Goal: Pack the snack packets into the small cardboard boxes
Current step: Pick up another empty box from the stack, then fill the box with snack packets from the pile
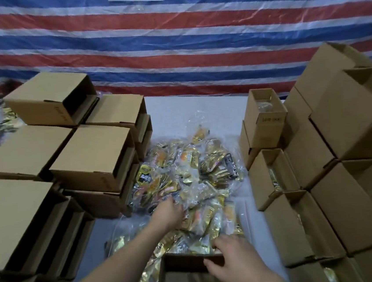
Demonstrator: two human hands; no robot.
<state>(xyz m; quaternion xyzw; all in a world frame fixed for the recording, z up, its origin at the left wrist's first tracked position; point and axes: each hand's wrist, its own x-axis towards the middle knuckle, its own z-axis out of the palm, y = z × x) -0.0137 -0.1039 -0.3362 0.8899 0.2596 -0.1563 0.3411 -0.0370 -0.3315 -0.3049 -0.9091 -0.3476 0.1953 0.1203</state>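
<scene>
Head view showed your left hand (170,210) reaching into the heap of snack packets (191,181) on the bench (200,107), fingers buried among them, so I could not tell its grip. Your right hand (234,259) lay with fingers spread, holding nothing, on the far rim of the open cardboard box (183,276) nearest you, packets just beyond its fingertips.

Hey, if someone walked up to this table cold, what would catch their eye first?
Probably the shiny heap of snack packets in the middle of the table, with the left hand reaching into it. Stacks of cardboard boxes flank it on both sides, and a red, white and blue striped tarp fills the background.
</scene>
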